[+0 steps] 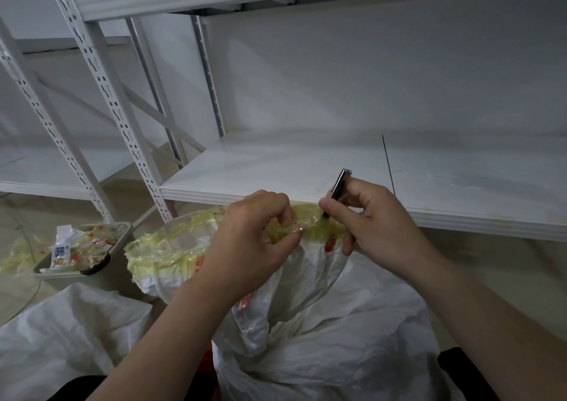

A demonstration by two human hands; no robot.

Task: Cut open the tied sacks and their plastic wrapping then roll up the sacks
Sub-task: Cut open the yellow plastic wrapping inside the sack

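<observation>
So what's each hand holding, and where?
The left hand pinches the plastic wrapping at the sack neck; the right hand grips a cutter by its handle.

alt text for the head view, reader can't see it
A left hand pinches the yellowish plastic wrap on the bunched top of a white sack while the right hand holds a small dark cutter against it. White shelving stands behind; a bin of torn wrap sits left.

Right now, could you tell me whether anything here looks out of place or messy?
Yes: the bin at the left is overfilled with torn yellowish wrap, and more scraps lie on the floor beside it, outside the bin.
</observation>
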